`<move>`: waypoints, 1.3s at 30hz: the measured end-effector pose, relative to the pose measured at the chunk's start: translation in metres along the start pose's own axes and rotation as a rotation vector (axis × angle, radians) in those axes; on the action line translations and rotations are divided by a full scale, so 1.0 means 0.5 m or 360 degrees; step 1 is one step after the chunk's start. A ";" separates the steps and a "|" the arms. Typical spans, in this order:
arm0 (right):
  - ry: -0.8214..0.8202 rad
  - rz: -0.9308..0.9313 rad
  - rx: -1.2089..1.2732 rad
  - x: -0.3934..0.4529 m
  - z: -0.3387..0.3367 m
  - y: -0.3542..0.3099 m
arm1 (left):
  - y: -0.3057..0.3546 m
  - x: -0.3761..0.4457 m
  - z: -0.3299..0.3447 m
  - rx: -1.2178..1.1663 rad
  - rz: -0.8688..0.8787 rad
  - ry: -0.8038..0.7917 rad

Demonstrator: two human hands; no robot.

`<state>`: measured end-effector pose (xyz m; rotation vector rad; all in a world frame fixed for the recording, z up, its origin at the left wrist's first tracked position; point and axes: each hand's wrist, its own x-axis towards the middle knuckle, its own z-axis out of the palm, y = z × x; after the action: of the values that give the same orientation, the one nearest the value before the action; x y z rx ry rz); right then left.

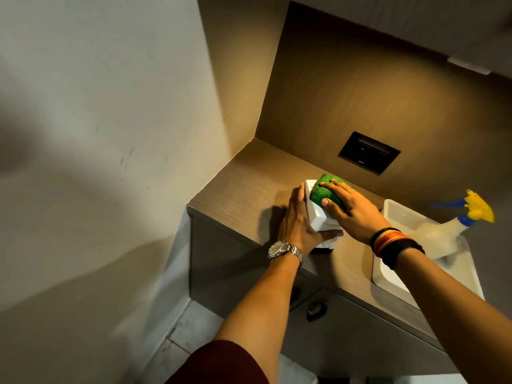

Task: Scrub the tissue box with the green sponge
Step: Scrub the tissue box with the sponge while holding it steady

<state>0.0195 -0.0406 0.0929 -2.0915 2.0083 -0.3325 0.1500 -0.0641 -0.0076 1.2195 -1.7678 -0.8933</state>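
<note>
Green sponge (325,192): coarse, nubbly pad, pressed flat on top of the tissue box (318,214).
Tissue box: white, smooth, hard-edged block; stands on the wood-grain counter (238,195) near its left corner.
Right hand (349,212): grip closed on the sponge, thumb on its near edge, fingers over the top.
Left hand (297,220): grip clasped around the box's left side, bracing it; a white cloth or tissue (329,241) shows by the palm.
Doing it well: probably short, firm strokes along the top while the left hand stops the light box sliding; go gently near the opening.
Nearby: translucent spray bottle (443,234) lying in a white tray (388,278), to the right.
</note>
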 end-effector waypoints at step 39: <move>-0.0067 -0.0048 0.0189 0.061 -0.018 0.030 | -0.007 0.014 0.008 0.0019 -0.0001 0.0063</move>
<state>0.0037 -0.0718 0.0972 -2.0407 1.8870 -0.3996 0.1461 -0.0712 -0.0108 1.2371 -1.7439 -0.8546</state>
